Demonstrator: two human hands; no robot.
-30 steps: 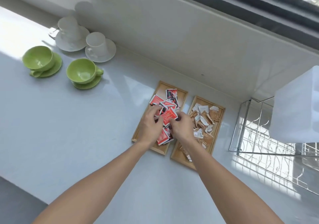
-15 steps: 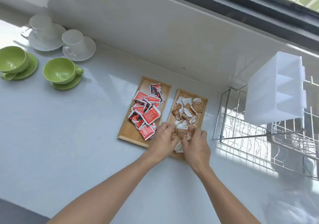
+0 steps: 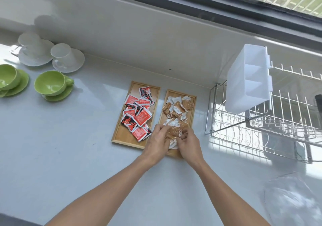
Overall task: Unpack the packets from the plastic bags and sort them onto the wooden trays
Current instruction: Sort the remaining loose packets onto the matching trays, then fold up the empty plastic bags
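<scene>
Two wooden trays lie side by side on the white counter. The left tray (image 3: pixel 122 135) holds several red packets (image 3: pixel 139 114) in a loose pile. Brown-and-white packets (image 3: pixel 177 107) fill the right tray (image 3: pixel 193 107). My left hand (image 3: pixel 156 142) and my right hand (image 3: pixel 189 142) meet over the near end of the right tray, both pinching brown packets (image 3: pixel 174 130) held between them. A crumpled clear plastic bag (image 3: pixel 292 198) lies empty-looking at the lower right of the counter.
Two green cups on saucers (image 3: pixel 52 84) and two white cups on saucers (image 3: pixel 64 58) stand at the far left. A metal dish rack (image 3: pixel 261 131) with a white plastic divider box (image 3: pixel 247 79) sits right of the trays. The wall and window sill run behind.
Both hands left the red packets on the left tray and moved right to the near end of the right tray, where they now hold brown packets. The view shifted rightward.
</scene>
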